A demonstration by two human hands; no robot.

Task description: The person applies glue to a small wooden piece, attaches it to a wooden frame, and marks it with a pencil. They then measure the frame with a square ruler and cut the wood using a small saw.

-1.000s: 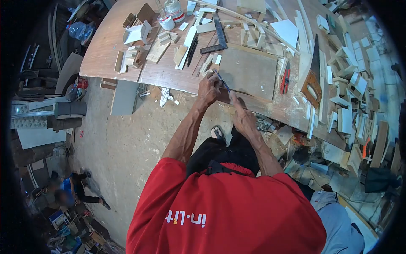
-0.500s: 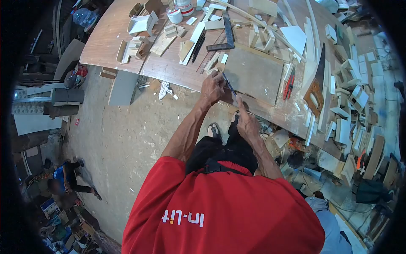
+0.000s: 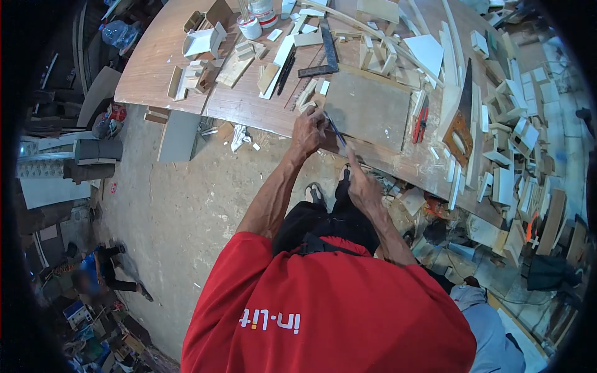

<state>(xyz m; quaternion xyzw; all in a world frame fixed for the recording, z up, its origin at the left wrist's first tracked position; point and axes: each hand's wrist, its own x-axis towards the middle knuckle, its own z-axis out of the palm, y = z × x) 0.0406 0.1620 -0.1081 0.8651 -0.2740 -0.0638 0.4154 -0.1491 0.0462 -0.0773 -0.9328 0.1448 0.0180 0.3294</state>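
At the table's front edge, my left hand (image 3: pixel 309 130) is closed, its fingertips pressed together beside some small pale wood pieces (image 3: pixel 305 96). What it pinches is hidden under the fingers. My right hand (image 3: pixel 365 188) grips the near end of a slim, dark, file-like tool (image 3: pixel 336 129), index finger stretched along it. The tool's far end reaches up to the left hand's fingers; its exact kind is not clear. Just beyond it, a flat grey-brown board (image 3: pixel 367 109) lies on the wooden table (image 3: pixel 261 115).
On the table are a black try square (image 3: pixel 328 50), red-handled pliers (image 3: pixel 421 123), a handsaw (image 3: pixel 459 138), white tubs (image 3: pixel 250 27) and many wood offcuts. Wooden pieces (image 3: pixel 504 177) pile up at right. Another person (image 3: pixel 107 270) is on the floor at far left.
My right hand has drawn back slightly down and to the right with the tool. The left hand stays near the same spot, and the whole view has shifted a little.
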